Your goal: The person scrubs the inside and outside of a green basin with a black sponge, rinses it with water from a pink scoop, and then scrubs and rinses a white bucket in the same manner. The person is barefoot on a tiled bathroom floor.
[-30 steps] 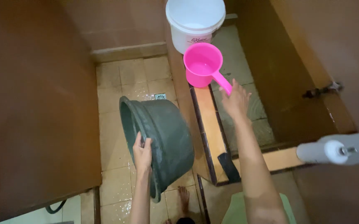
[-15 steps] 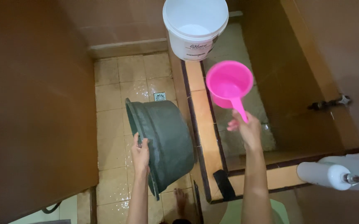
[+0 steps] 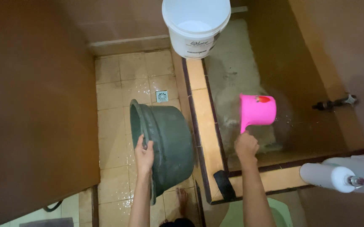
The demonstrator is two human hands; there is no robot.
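The left hand (image 3: 144, 154) is closed on the rim of a dark green basin (image 3: 165, 145), which is tipped on its side above the wet tiled floor (image 3: 114, 109), its opening turned away from the right hand. The right hand (image 3: 246, 147) is wrapped around the handle of a pink dipper (image 3: 256, 110), held just beyond the hand over the water tank (image 3: 240, 75), on the far side of the tiled ledge (image 3: 203, 117) that runs between the two hands. A white bucket (image 3: 195, 25) stands on that ledge well ahead of both hands, and a floor drain (image 3: 161, 96) lies just past the basin.
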